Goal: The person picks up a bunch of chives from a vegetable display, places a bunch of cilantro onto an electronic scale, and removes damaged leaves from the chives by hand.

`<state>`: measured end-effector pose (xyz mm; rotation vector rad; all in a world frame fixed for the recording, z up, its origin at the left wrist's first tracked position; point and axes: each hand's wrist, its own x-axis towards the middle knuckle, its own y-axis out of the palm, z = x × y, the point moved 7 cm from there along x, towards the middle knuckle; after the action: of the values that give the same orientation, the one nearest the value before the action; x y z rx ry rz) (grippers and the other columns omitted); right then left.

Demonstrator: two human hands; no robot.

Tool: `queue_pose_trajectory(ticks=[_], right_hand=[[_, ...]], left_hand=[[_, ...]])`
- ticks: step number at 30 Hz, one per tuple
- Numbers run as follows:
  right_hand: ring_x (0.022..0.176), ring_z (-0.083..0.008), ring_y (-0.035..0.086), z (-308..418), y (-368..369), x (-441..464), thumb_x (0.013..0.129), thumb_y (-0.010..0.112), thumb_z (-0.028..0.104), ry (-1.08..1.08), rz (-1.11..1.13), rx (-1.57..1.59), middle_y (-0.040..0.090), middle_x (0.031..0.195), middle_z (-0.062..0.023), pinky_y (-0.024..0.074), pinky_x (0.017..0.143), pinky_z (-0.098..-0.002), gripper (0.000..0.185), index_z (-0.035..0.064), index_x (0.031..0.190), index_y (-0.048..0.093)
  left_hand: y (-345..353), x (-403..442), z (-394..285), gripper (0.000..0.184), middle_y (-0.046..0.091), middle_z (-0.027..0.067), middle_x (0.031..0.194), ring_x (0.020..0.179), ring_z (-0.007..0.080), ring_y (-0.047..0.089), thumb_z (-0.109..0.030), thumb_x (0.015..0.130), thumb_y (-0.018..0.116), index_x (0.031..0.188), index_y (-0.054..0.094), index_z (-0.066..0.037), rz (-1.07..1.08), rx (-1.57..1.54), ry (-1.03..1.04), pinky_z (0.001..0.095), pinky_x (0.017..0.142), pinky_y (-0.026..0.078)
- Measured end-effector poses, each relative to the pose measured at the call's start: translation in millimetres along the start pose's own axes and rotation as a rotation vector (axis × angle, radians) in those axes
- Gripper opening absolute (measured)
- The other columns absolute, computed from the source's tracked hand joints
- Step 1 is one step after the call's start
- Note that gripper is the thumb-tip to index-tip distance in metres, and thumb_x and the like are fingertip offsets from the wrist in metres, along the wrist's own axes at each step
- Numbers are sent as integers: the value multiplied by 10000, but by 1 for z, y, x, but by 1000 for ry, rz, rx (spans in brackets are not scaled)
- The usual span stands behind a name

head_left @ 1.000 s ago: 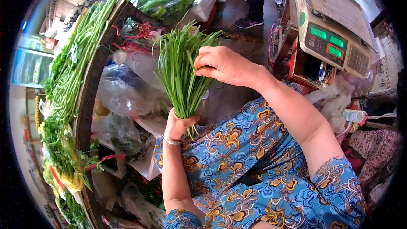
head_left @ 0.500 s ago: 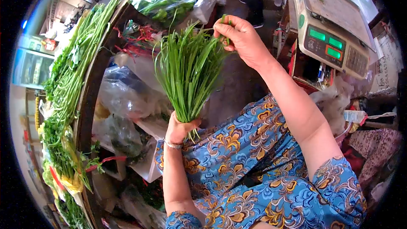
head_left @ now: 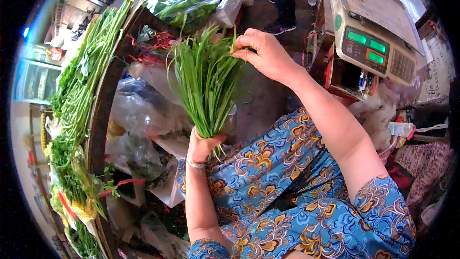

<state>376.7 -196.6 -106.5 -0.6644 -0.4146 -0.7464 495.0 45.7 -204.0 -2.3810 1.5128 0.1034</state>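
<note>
My left hand (head_left: 205, 144) is wrapped around the lower stems of a bunch of Chinese chives (head_left: 206, 81). The bunch stands roughly upright, its long flat leaves fanning out above the fist. At the upper right of the bunch my right hand (head_left: 263, 53) is closed in a pinch on leaf tips. Below that hand, a thin green scrap (head_left: 249, 98) shows against the dark floor.
Long beans (head_left: 91, 67) and leafy greens lie along a stall ledge at left. Green peppers (head_left: 191, 0) in plastic sit in a white foam box at the top. A digital scale (head_left: 378, 33) stands at right. A person's dark-clothed legs (head_left: 282, 0) show behind.
My right hand has come down and slightly left, closer to the leaves. Green bits that stuck out of its fingers are no longer there. My left hand keeps its grip on the bunch.
</note>
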Motion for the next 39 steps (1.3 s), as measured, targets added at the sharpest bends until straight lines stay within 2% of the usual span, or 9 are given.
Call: queue_pose_trajectory(ticks=[1, 2, 9, 13, 20, 28, 32, 38, 39], right_hand=[[792, -232, 579, 1, 3, -1, 830, 684, 78, -15, 34, -38, 575, 841, -103, 452, 722, -314, 109, 17, 899, 625], [792, -232, 579, 2, 4, -2, 830, 684, 78, -16, 36, -36, 575, 841, -103, 452, 722, -314, 109, 17, 899, 625], [785, -254, 584, 10, 8, -1, 853, 659, 99, 30, 96, 99, 586, 859, -120, 459, 719, -330, 144, 0, 935, 595], [780, -336, 614, 10, 12, -3, 840, 655, 152, -49, 139, 49, 613, 829, -153, 485, 684, -404, 139, 24, 894, 638], [783, -317, 596, 1, 31, -13, 839, 652, 99, -53, 331, -58, 580, 819, -156, 479, 694, -381, 142, -2, 931, 612], [764, -394, 581, -2, 19, -5, 833, 585, 142, 29, 3, -120, 576, 792, -182, 461, 669, -483, 132, 15, 831, 547], [774, -393, 583, -2, 14, -4, 836, 586, 131, 57, -53, -179, 574, 789, -184, 463, 670, -486, 123, 17, 830, 540], [767, -377, 589, -30, -7, 3, 793, 640, 72, 85, -267, -300, 584, 798, -184, 463, 662, -420, 126, 15, 871, 558], [706, -312, 601, -34, -20, 8, 824, 650, 104, 78, -311, -303, 591, 747, -140, 463, 640, -387, 144, 6, 882, 562]], left_hand=[[-3, 0, 3, 338, 670, 19, 908, 773, 134, 610, 55, 677, 658, 1011, 648, 4, -17, -5, -4, 286, 724, 501], [-3, -2, -3, 177, 652, 7, 758, 681, 111, 589, -6, 671, 693, 845, 662, -7, -61, -96, -22, 274, 637, 482], [-7, -4, 0, 229, 659, 2, 801, 711, 106, 594, 14, 652, 700, 876, 662, -12, -115, -136, -48, 269, 666, 486], [-9, -3, -9, 334, 669, 2, 867, 760, 106, 603, 39, 639, 700, 968, 677, -13, -150, -115, -28, 269, 708, 496], [-19, -4, 1, 463, 684, 11, 980, 826, 106, 604, 59, 645, 687, 1102, 677, -11, -141, -179, -35, 266, 757, 495], [-4, -7, -6, 340, 661, -1, 891, 764, 100, 592, 64, 662, 674, 994, 660, -7, -97, -225, -29, 259, 714, 487], [2, -4, 0, 453, 684, 18, 984, 827, 122, 616, 85, 622, 600, 1064, 650, 1, 19, -117, -44, 271, 752, 506], [9, -6, -2, 438, 677, 2, 976, 828, 114, 606, 68, 652, 652, 1085, 656, -2, 24, -124, -54, 268, 757, 489], [9, -8, -3, 420, 672, -3, 973, 830, 110, 600, 60, 664, 665, 1079, 657, -6, 19, -72, -53, 265, 761, 481]])
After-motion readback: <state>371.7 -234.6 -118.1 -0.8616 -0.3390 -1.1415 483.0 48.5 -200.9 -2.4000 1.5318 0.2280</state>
